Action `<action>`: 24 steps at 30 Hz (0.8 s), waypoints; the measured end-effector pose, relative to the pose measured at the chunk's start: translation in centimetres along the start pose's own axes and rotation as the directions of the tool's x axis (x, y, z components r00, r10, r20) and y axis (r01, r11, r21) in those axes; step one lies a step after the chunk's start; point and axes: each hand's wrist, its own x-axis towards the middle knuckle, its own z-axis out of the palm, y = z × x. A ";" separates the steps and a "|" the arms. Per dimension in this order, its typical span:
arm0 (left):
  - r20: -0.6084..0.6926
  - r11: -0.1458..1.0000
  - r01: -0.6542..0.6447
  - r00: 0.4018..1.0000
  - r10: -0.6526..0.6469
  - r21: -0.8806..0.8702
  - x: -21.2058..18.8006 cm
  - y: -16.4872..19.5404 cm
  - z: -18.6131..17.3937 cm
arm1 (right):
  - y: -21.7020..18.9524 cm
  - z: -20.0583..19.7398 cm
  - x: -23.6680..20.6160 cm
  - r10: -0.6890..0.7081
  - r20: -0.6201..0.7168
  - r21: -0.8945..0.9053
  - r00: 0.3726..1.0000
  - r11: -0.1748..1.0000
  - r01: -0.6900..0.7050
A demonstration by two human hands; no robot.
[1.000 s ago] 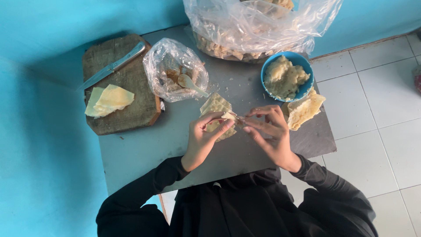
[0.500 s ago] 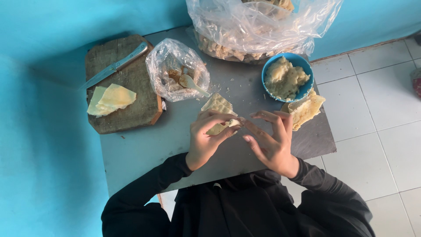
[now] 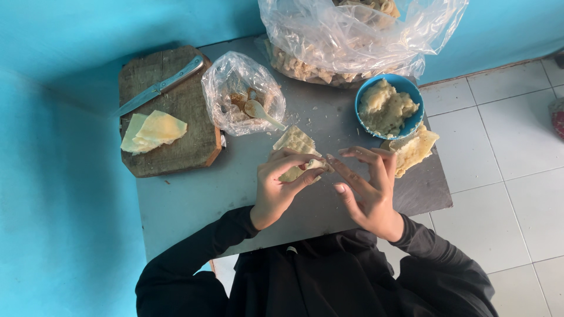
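- Above the middle of the grey table (image 3: pixel 194 199), the left hand (image 3: pixel 281 186) is curled around a pale square wrapper (image 3: pixel 295 151), thumb and fingers pinched on its near edge.
- The right hand (image 3: pixel 369 188) is spread open just beside it, fingers fanned; its fingertips (image 3: pixel 332 158) reach the pinched edge of the wrapper, holding nothing of their own.
- Just beyond the hands lies a small clear bag (image 3: pixel 241 94) with brownish filling and a pale spoon (image 3: pixel 261 113) whose handle sticks out toward the wrapper.
- To the right stands a blue bowl (image 3: pixel 411 94) of pale paste, and a stack of wrappers (image 3: pixel 414 151) lies touching its near side, close to the right hand.
- On the left a wooden board (image 3: pixel 176 141) carries a knife (image 3: pixel 158 88) and a few yellowish cut sheets (image 3: pixel 154 130).
- At the far edge sits a big clear bag (image 3: pixel 358 41) of fried pieces, against the blue wall (image 3: pixel 59 176).
- Black sleeves (image 3: pixel 200 252) cover both arms.
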 end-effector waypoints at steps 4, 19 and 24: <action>-0.012 1.000 0.002 1.000 -0.003 -0.028 -0.1 -0.5 0.1 | 0.0 0.1 0.0 0.031 0.010 0.083 0.999 0.996 -0.031; -0.014 0.998 0.043 0.999 -0.044 -0.048 -0.3 -0.8 0.1 | 0.4 0.2 -0.7 -0.113 0.022 -0.167 0.993 0.979 0.115; -0.005 0.997 0.045 0.999 -0.045 -0.055 -0.4 -1.0 0.1 | 0.6 0.2 -0.9 -0.070 -0.009 -0.100 0.998 0.993 0.068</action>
